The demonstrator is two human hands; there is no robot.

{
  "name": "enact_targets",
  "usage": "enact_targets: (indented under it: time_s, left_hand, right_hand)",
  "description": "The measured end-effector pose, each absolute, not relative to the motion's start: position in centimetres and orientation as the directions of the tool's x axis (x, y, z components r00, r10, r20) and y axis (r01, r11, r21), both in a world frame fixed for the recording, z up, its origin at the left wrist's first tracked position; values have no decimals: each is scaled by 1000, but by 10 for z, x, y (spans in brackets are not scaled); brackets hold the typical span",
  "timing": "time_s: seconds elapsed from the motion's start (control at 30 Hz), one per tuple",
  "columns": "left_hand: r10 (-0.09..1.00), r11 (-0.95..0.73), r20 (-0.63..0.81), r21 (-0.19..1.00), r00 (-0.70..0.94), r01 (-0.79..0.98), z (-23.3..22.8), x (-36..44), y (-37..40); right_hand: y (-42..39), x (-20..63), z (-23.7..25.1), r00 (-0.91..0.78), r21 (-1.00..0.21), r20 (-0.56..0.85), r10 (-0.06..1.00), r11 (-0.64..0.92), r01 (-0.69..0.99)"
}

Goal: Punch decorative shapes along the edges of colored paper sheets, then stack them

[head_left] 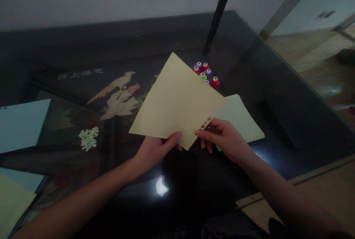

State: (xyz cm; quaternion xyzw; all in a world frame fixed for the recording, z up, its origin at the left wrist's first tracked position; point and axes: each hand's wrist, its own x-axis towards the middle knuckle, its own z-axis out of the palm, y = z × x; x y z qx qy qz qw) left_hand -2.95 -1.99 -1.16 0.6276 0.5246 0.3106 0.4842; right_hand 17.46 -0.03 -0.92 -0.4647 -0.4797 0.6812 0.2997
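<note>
A sheet of pale yellow paper [177,98] is held up at a slant above the dark glossy table, one corner pointing away from me. My left hand [161,148] grips its near edge, thumb on top and fingers mostly hidden underneath. With thumb and index finger, my right hand [216,135] pinches the sheet's right edge close to the near corner. A short row of heart-like cut-outs [205,122] runs along that edge beside my right fingertips. Partly behind my right hand, a pale sheet or stack of paper [237,115] lies on the table.
Several small red, purple and green knobs with white, eye-like tops [204,71] stand beyond the sheet. Left lies a pile of tiny paper cut-outs [88,138]. Light blue paper [23,126] and yellow paper [13,202] lie far left. A dark upright pole [220,13] rises behind.
</note>
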Motion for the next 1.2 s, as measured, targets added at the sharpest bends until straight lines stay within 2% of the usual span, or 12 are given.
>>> enact_targets:
  time_s: [0.33,0.63,0.8,0.93,1.03,1.13,1.2]
  left_hand:
    - [957,-19,-94,924,275,382,-14,-32,-19]
    - [948,-3,-85,961,305,277,-14,-32,-16]
    - [950,62,-119,978,288,199,-14,-31,-14]
    - [929,136,-208,961,307,242,-11,-35,-8]
    - [834,207,-365,902,413,379,1,-44,-2]
    - [634,238,-542,816,552,527,22,-56,-2]
    - [509,186,-590,786,626,590,37,-62,-5]
  right_hand:
    - [-1,172,-11,-370,-913,-385,846,-409,14]
    - [-2,172,-9,-395,-894,-416,819,-447,15]
    - [-3,171,-7,-436,-861,-438,786,-506,-47]
    - [-5,171,-6,-435,-855,-434,789,-513,-78]
    - [-5,171,-6,-404,-866,-420,813,-492,-90]
    - [-5,171,-5,-391,-881,-401,828,-466,-83]
    - [-5,169,-6,-385,-893,-388,838,-445,-69]
